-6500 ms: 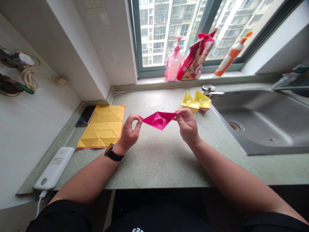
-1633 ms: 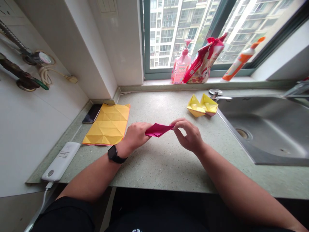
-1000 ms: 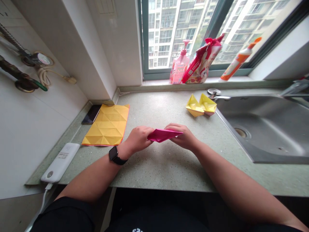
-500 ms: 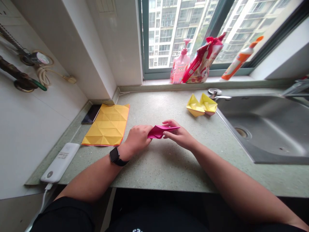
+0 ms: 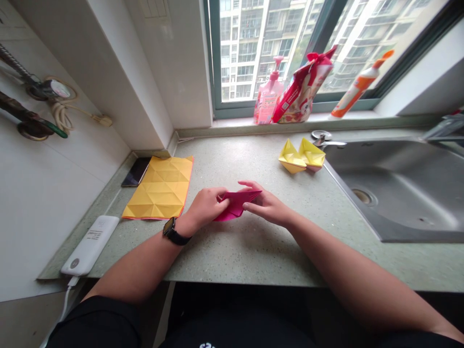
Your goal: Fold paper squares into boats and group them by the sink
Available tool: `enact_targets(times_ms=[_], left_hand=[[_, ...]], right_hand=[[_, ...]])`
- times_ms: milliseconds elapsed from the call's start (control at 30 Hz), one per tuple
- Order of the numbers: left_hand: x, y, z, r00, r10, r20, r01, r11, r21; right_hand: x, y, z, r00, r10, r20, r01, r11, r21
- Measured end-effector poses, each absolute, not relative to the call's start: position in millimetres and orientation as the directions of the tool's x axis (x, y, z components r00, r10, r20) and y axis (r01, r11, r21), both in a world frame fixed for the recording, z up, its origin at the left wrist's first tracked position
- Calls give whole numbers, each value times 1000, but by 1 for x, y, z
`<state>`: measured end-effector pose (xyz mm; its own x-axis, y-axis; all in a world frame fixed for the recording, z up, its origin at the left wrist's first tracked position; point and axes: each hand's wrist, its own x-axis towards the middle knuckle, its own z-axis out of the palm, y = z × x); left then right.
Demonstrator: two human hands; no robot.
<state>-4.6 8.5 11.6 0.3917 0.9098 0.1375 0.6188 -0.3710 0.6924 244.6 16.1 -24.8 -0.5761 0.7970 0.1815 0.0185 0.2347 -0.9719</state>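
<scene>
A folded magenta sheet of paper (image 5: 237,202) is held between my hands just above the counter. My left hand (image 5: 206,207), with a black watch on its wrist, pinches the paper's left part, the thumb on the near face. My right hand (image 5: 267,207) holds the pointed right end between thumb and fingers, its index finger stretched out past the top. To the left lie creased yellow-orange sheets (image 5: 165,186) with a pinkish edge. Two folded yellow paper shapes (image 5: 292,157) stand side by side near the sink.
A steel sink (image 5: 406,193) takes up the right of the counter (image 5: 224,256). A white power bank (image 5: 90,245) with a cable and a dark phone (image 5: 136,171) lie at left. A pump bottle (image 5: 268,101), a red bag (image 5: 302,92) and an orange-white bottle (image 5: 357,92) line the windowsill.
The magenta paper has tilted so more of its near face shows, and its left part has dropped lower. Both hands have shifted slightly left with it.
</scene>
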Motion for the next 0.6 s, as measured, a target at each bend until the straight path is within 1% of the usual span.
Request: enact_targets(times_ms=[133, 233, 300, 433, 533, 600], left_hand=[[-6, 13, 10, 323, 938, 124, 570, -298, 766], [-6, 14, 10, 308, 943, 126, 542, -283, 791], [-5, 12, 11, 340, 932, 124, 544, -303, 782], [-1, 6, 13, 475, 871, 121, 539, -398, 742], [1, 1, 15, 569, 812, 129, 502, -467, 728], [1, 0, 16, 590, 797, 131, 492, -483, 725]], right_hand=[[243, 17, -23, -614, 761, 207, -72, 208, -976], [241, 20, -24, -591, 779, 210, -98, 189, -977], [239, 21, -26, -559, 807, 190, -81, 175, -981], [236, 20, -28, -527, 839, 132, -30, 137, -990], [236, 19, -28, -503, 855, 123, -10, 137, -991], [237, 19, -28, -482, 868, 122, 5, 142, -990]])
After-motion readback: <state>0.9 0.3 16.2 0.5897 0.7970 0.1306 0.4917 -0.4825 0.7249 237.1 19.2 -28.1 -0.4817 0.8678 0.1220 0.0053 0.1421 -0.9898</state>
